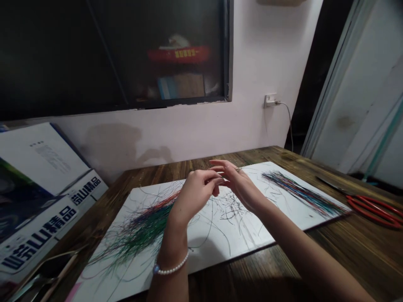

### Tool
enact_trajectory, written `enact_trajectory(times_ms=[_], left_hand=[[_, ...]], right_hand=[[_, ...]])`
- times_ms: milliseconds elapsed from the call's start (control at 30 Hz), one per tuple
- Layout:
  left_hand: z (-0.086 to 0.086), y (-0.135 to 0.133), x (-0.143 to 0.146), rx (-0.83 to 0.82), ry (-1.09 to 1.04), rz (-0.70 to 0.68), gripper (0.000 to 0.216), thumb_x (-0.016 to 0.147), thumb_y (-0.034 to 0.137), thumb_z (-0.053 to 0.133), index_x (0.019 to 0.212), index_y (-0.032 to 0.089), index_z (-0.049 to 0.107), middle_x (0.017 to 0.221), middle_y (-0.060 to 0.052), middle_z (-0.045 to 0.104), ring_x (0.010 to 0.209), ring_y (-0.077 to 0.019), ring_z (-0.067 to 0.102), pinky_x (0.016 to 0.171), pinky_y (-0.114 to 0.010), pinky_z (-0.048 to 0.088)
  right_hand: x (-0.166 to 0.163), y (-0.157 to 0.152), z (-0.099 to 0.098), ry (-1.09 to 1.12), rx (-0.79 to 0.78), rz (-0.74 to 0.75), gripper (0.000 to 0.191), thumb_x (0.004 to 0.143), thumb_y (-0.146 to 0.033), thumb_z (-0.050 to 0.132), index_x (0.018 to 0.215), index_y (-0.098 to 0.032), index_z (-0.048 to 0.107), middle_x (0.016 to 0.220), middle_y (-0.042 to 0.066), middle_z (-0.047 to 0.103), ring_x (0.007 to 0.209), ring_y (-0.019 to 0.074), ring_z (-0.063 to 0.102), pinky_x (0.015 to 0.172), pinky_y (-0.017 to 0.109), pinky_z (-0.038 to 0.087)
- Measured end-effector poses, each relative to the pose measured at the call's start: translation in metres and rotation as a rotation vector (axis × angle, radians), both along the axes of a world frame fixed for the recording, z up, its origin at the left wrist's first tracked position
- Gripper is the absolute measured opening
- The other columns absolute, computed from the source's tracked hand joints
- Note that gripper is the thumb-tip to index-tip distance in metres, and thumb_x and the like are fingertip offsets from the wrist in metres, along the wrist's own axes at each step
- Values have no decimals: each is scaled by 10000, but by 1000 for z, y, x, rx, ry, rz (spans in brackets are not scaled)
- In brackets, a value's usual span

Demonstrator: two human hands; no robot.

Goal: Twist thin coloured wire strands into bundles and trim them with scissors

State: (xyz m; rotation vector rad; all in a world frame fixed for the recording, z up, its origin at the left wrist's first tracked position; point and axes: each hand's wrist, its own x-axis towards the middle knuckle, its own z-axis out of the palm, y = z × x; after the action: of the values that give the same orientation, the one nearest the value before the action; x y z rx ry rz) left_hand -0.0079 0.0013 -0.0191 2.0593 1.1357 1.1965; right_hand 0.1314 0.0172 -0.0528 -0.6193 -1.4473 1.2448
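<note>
My left hand (199, 191) and my right hand (235, 178) meet fingertip to fingertip above a white board (204, 256). The fingers of the left are bent and pinched together. On the right, one finger reaches out while others close against the left fingertips. Whatever lies between them is too small to make out. A small thin, shiny bit (238, 169) shows at the back of my right hand. Below the hands, a thin dark strand (211, 220) curves over the board. A loose pile of green, red and purple strands (145, 228) spreads beside my left forearm.
A neater bundle of coloured strands (299, 193) and short dark clippings (233, 205) lie on the board. Red-handled scissors (374, 209) rest on the wooden table (261, 272) at right. Printed boxes (47, 226) stand at left. Behind are the wall and a plugged-in cable (288, 111).
</note>
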Motion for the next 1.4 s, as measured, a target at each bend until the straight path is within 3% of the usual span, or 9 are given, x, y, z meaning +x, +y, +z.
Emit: enact_trajectory(times_ms=[167, 333, 433, 567, 733, 933, 1033, 1200, 1400], left_hand=[[0, 10, -16, 44, -213, 222, 153, 771, 270, 625, 669, 178, 692, 526, -7, 625, 452, -130, 572, 466, -234, 441], [3, 13, -30, 91, -413, 331, 203, 790, 344, 627, 797, 154, 696, 604, -22, 669, 460, -120, 612, 490, -226, 510], [4, 12, -31, 239, -505, 430, 207, 805, 343, 618, 833, 152, 691, 632, -11, 669, 508, -114, 629, 526, -213, 527], [4, 12, -27, 388, -534, 502, 200, 814, 322, 616, 867, 146, 695, 668, -9, 676, 564, -117, 650, 588, -221, 546], [3, 14, -22, 298, -568, 391, 192, 803, 328, 639, 859, 158, 707, 664, -12, 699, 593, -130, 674, 631, -234, 559], [6, 12, -21, 128, -748, 274, 172, 770, 312, 677, 809, 149, 714, 653, -26, 715, 605, -124, 678, 651, -232, 562], [7, 10, -22, 36, -770, 215, 173, 754, 316, 697, 794, 149, 719, 653, -30, 719, 598, -113, 674, 630, -207, 551], [7, 8, -17, -33, -784, 147, 175, 743, 323, 714, 781, 153, 723, 672, -38, 728, 613, -114, 683, 630, -199, 547], [6, 3, 0, 57, -754, 245, 174, 733, 323, 725, 791, 159, 722, 681, -33, 734, 637, -128, 697, 651, -204, 543]], right_hand=[[-6, 4, -5, -281, 31, -44, 497, 921, -559, 306, 1241, -215, 468, 1200, 111, 562, 1035, 194, 560, 790, 316, 475], [-20, 4, -29, -671, 136, 151, 303, 882, -397, 497, 813, -161, 674, 758, 54, 649, 716, 169, 574, 636, 286, 434], [-28, 2, -47, -875, 200, 247, 162, 813, -261, 607, 714, -156, 679, 698, 41, 642, 695, 163, 569, 640, 279, 429], [-36, 2, -59, -1080, 271, 292, 105, 829, -234, 617, 810, -144, 668, 859, 62, 656, 823, 173, 590, 734, 308, 466], [-37, 5, -59, -1234, 289, 285, 212, 908, -320, 540, 996, -139, 610, 991, 53, 639, 846, 165, 624, 761, 365, 522], [-22, 15, -46, -1044, 297, 251, 167, 887, -204, 540, 823, -134, 677, 773, 29, 691, 647, 119, 614, 606, 247, 487], [-8, 15, -27, -854, 299, 192, 181, 864, -169, 531, 879, -145, 710, 789, 36, 709, 585, 100, 607, 542, 214, 457], [12, 2, 4, -546, 301, -46, 117, 797, -207, 622, 822, -139, 714, 688, 38, 684, 579, 106, 581, 528, 219, 453], [15, -14, 17, -305, 310, -292, 27, 782, -175, 621, 771, -166, 644, 722, 17, 656, 597, 97, 548, 529, 228, 450]])
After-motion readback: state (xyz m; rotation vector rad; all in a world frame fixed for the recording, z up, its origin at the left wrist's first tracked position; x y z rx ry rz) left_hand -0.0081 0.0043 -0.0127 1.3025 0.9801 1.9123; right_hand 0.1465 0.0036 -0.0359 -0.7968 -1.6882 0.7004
